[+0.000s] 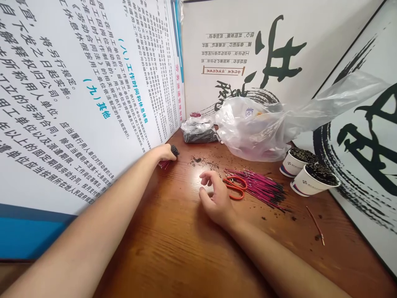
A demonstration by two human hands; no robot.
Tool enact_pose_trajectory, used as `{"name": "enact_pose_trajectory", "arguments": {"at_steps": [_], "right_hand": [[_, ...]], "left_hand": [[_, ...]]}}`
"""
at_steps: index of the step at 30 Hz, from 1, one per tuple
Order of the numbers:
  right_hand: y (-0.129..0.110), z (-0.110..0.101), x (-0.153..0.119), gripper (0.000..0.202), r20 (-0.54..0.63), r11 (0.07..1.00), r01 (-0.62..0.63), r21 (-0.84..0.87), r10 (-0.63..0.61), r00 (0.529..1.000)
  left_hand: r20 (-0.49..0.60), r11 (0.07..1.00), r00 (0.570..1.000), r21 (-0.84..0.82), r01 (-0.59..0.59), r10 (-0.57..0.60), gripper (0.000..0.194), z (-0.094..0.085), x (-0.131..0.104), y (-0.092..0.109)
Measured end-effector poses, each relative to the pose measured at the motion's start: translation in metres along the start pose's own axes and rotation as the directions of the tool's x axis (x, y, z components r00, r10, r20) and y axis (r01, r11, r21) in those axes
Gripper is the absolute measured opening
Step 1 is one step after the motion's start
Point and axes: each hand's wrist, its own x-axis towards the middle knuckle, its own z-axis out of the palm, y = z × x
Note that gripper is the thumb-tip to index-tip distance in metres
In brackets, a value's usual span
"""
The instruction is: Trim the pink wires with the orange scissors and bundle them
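At the table's left edge, beside the printed panel, my left hand [166, 152] is closed round a bundle of wires [175, 150] whose black ends stick out past the fingers. Some red strands show under that hand. My right hand [215, 196] rests on the wooden table [173, 231] with its fingers curled but apart, nothing between them. Just right of it lie orange-handled scissors [237, 192], partly against a pile of pink-red wires with black ends [263, 186].
Two paper cups [310, 184] filled with small dark pieces stand at the right. A clear plastic bag [251, 132] and a black wrapped bundle [200, 134] lie at the back. One copper-coloured wire [315, 225] and dark crumbs lie on the table. Printed panels [93, 62] enclose it.
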Motion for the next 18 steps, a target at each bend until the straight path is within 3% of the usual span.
{"name": "enact_pose_trajectory", "arguments": {"at_steps": [10,14,18], "right_hand": [[0.002,0.001,0.0,0.029,0.014,1.0,-0.027,0.005,0.027,1.0],[0.002,0.001,0.0,0.028,0.022,0.999,-0.045,0.016,0.045,0.999],[0.003,0.001,0.0,0.027,0.028,0.999,-0.041,0.02,0.04,0.999]], "left_hand": [[-0.03,0.991,0.994,0.075,0.108,-0.106,0.091,-0.004,-0.011,-0.001],[-0.049,0.991,0.994,0.082,0.103,-0.099,0.094,-0.005,-0.021,0.0],[-0.09,0.997,0.995,0.053,0.054,-0.049,0.083,0.0,-0.028,-0.007]]}}
